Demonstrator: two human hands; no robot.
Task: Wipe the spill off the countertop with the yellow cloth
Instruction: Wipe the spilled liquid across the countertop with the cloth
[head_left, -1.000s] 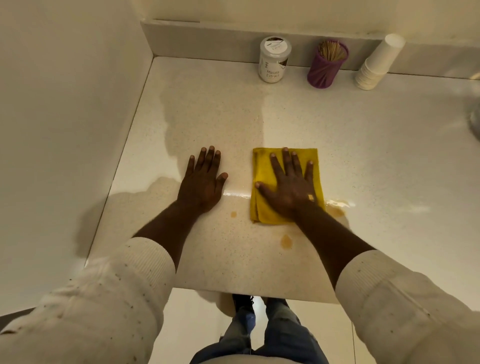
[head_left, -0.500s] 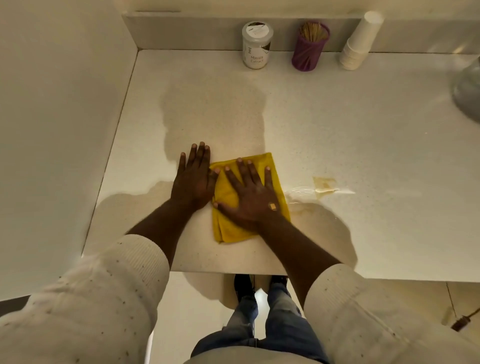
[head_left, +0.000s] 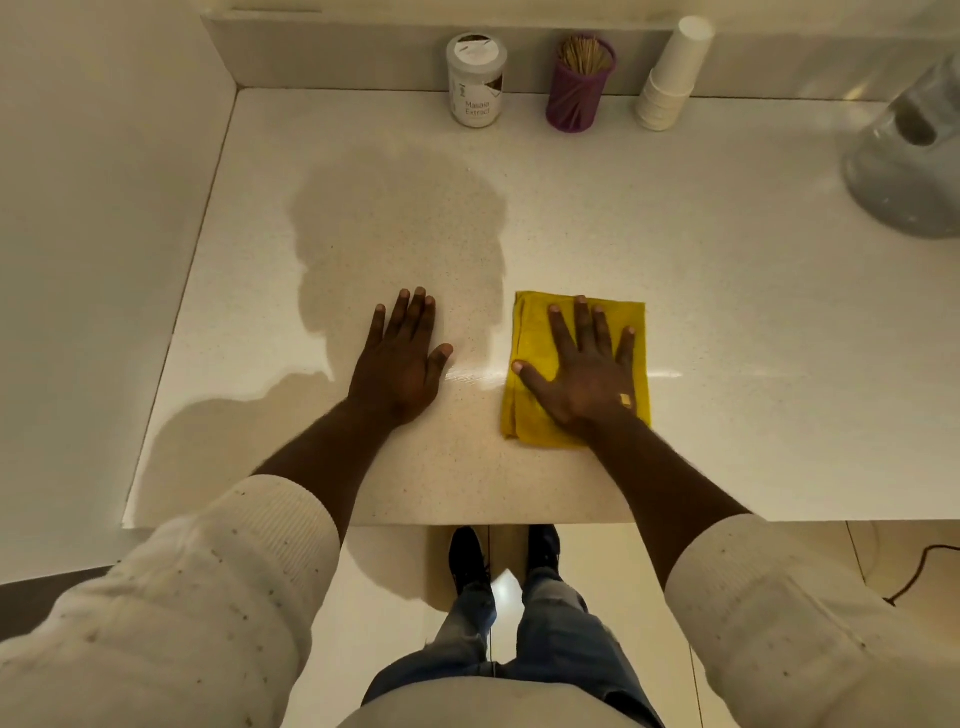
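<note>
Pale speckled countertop (head_left: 727, 322), folded yellow cloth (head_left: 530, 332), jar (head_left: 476, 80), purple toothpick holder (head_left: 578, 88), stacked paper cups (head_left: 670, 78) along back

bench (head_left: 727, 291): a pale speckled, stone-like top is seen, smooth and glossy, with a wet sheen near the cloth.
yellow cloth (head_left: 530, 332): soft woven fabric, matt and folded.
jar (head_left: 476, 80): glossy white plastic with a printed label.
purple holder (head_left: 577, 88): translucent plastic; thin wooden sticks are held.
cups (head_left: 670, 78): matt white paper, stacked.
sleeves (head_left: 244, 561): ribbed knit cloth.

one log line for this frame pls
phase: wiping | right hand: flat on folded yellow cloth | left hand: flat on pale speckled countertop, off cloth | brown spill: none visible
</note>
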